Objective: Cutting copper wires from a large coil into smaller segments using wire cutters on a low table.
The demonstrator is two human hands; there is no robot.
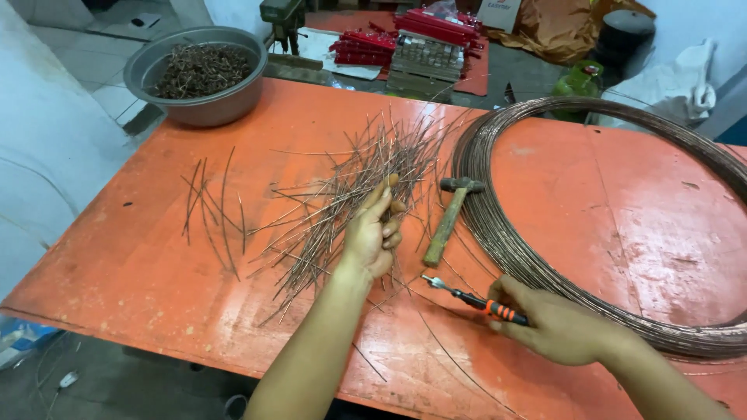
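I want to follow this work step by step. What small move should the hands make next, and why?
Probably bring the left hand and the tool together. The left hand's fingers hold cut wire pieces above the pile, and the right hand grips the orange-handled tool with its tip pointing toward them, still apart.

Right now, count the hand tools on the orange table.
2: a hammer lying beside the wire coil, and a screwdriver held in the right hand. Others may be hidden.

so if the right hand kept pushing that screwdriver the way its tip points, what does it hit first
Probably the left hand: the screwdriver in the right hand points up-left toward its wrist, past loose cut wires. Depth is unclear.
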